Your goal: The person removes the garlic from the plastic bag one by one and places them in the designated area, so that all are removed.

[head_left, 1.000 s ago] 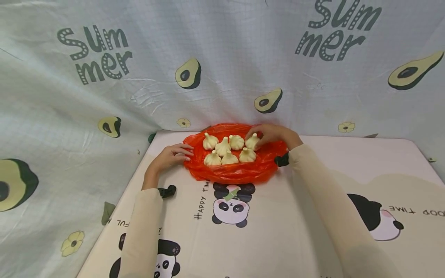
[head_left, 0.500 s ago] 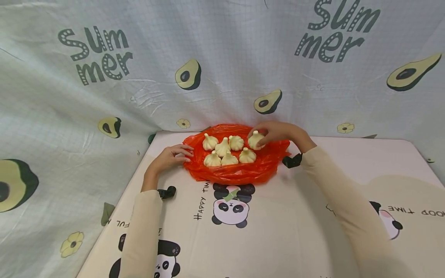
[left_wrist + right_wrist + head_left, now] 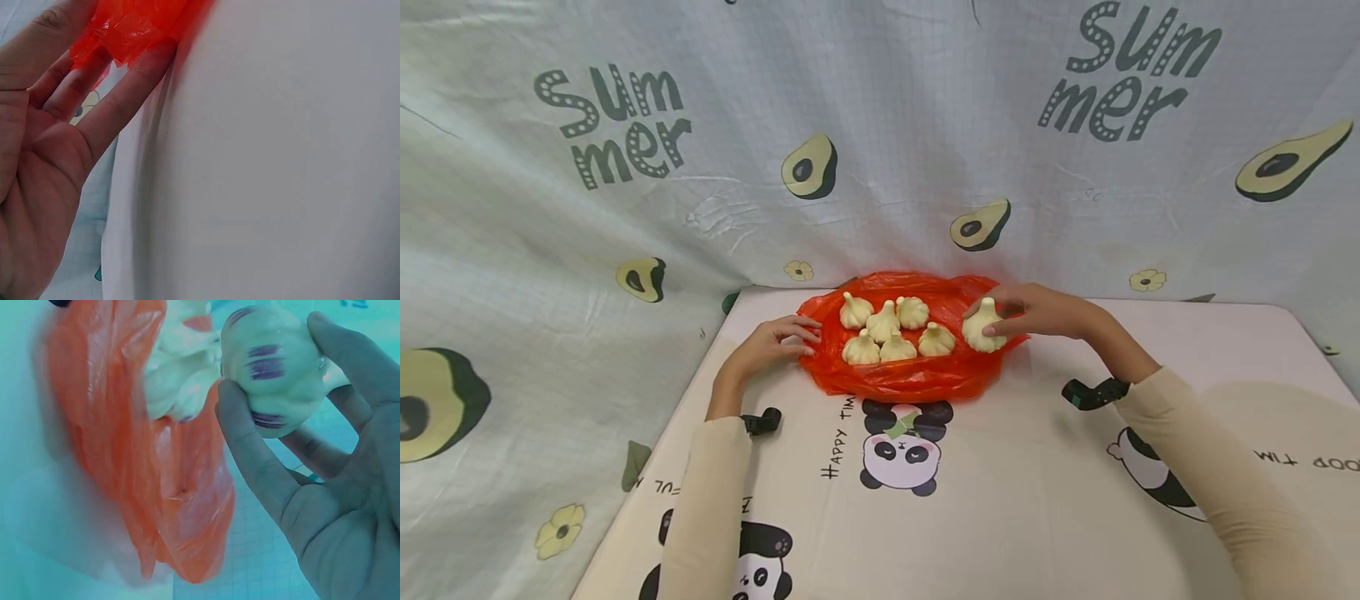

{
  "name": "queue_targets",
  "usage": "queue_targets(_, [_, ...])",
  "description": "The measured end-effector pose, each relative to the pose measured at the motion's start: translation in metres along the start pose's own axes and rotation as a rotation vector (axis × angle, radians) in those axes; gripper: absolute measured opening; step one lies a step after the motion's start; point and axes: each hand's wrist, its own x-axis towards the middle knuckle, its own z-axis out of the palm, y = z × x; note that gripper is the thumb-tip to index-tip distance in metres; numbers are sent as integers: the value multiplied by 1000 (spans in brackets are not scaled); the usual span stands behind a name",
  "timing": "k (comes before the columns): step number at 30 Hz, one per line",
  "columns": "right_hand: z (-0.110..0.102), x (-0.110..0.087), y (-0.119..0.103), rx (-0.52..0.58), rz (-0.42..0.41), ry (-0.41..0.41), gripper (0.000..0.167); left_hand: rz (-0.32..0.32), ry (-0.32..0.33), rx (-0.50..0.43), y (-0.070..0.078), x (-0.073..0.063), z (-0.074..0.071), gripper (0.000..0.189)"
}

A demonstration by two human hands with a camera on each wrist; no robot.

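In the head view, a red plastic bag (image 3: 910,387) lies with its mouth spread wide, several pale garlic bulbs (image 3: 856,310) sitting inside. My right hand (image 3: 1052,312) pinches one garlic bulb (image 3: 982,327), stem up, over the bag's right rim. The right wrist view shows this held bulb's (image 3: 269,362) underside, with purple streaks, between thumb and fingertips. My left hand (image 3: 767,346) touches the bag's left edge with fairly straight fingers (image 3: 119,106). Part of that contact is hidden behind the plastic in the left wrist view.
The bag stands at the back of a table (image 3: 1000,500) covered with a panda-print cloth. Behind it and on the left hangs a curtain (image 3: 895,125) printed with avocados. A dark wrist camera (image 3: 1093,393) sits on the right wrist, another camera (image 3: 763,421) on the left.
My right hand has lifted one garlic bulb from among the others and carried it rightward to the bag's right rim. The left hand has stayed at the left edge.
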Motion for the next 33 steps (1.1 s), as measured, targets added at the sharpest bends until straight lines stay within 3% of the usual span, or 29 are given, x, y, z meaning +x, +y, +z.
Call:
queue_targets(9, [3, -34, -3, 11, -109, 37, 32, -14, -6, 6, 1, -2, -1, 19])
queue_targets(17, [11, -55, 12, 13, -113, 103, 37, -50, -16, 6, -1, -9, -1, 26])
queue_targets(26, [12, -82, 23, 65, -97, 188, 39, -31, -39, -140, 3, -10, 0, 36])
queue_targets(33, [12, -97, 29, 50, -121, 265, 40, 2, -14, -79, 0, -7, 0, 20])
